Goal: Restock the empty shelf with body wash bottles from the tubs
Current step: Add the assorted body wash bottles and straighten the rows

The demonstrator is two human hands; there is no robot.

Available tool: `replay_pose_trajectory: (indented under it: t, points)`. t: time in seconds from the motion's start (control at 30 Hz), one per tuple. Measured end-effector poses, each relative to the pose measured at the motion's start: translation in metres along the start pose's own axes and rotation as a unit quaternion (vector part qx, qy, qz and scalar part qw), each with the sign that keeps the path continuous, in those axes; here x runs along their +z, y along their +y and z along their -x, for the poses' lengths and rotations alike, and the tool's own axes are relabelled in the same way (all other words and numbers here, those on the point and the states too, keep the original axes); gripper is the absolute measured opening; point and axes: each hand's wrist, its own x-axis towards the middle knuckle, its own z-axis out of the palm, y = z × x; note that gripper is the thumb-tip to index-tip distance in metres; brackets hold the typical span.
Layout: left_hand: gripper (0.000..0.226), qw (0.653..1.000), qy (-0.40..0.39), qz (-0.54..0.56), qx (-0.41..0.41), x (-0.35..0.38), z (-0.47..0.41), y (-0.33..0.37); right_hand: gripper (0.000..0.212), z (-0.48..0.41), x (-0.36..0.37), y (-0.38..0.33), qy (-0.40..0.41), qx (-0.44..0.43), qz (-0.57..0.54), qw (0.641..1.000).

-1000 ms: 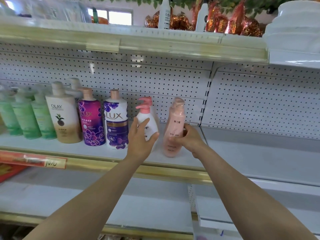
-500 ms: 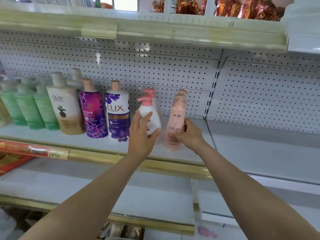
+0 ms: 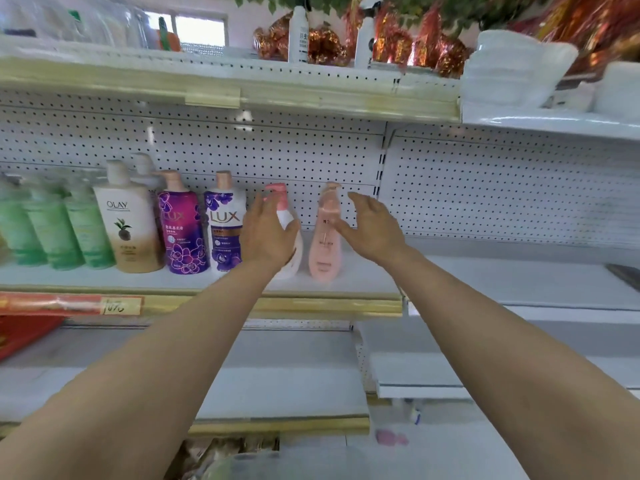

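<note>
A white body wash bottle with a pink pump [image 3: 284, 213] stands upright on the middle shelf [image 3: 360, 281], right of two purple LUX bottles [image 3: 224, 233]. A slim pink bottle [image 3: 325, 245] stands just right of it. My left hand [image 3: 267, 233] hovers in front of the white bottle with its fingers spread, hiding most of the bottle's body. My right hand [image 3: 372, 227] is open just right of the pink bottle, and only its thumb comes close to the bottle. Neither hand grips anything.
Further left on the same shelf stand an OLAY bottle [image 3: 127, 230] and several green bottles [image 3: 52, 230]. The bare shelf section to the right [image 3: 519, 282] has a pegboard back. White tubs [image 3: 512, 74] and spray bottles sit on the top shelf. Lower shelves jut out below.
Both hands have let go of their bottles and opened. The white and pink bottles now stand on the shelf by themselves. The camera has tilted up a little.
</note>
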Motion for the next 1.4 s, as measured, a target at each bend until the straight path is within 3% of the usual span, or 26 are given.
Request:
replay_pose_trajectory:
  t: [0.17,0.4,0.77,0.97,1.2,1.3,1.4]
  points:
    - [0.057,1.000,-0.009,-0.016,0.019,-0.029,0.039,0.005,0.068,0.051,-0.011,-0.022,-0.015,0.015,0.020,1.000]
    - [0.062,0.994,-0.092,-0.047,-0.034,-0.032,0.113,-0.024,0.074,0.119,0.010,-0.028,-0.071,0.086,-0.027,0.993]
    - [0.063,0.957,-0.259,-0.057,-0.115,0.047,0.220,-0.119,0.071,0.218,0.134,0.022,-0.204,0.197,-0.069,0.957]
    - [0.063,0.920,-0.344,-0.054,-0.178,0.114,0.276,-0.185,0.069,0.278,0.223,0.065,-0.302,0.296,-0.124,0.897]
    - [0.062,0.858,-0.460,-0.031,-0.226,0.179,0.341,-0.242,0.067,0.368,0.308,0.102,-0.445,0.406,-0.175,0.779]
    - [0.058,0.836,-0.478,-0.006,-0.268,0.201,0.358,-0.253,0.067,0.393,0.333,0.112,-0.468,0.445,-0.191,0.739]
    - [0.056,0.828,-0.468,-0.002,-0.310,0.216,0.372,-0.266,0.053,0.404,0.350,0.114,-0.452,0.489,-0.226,0.711]
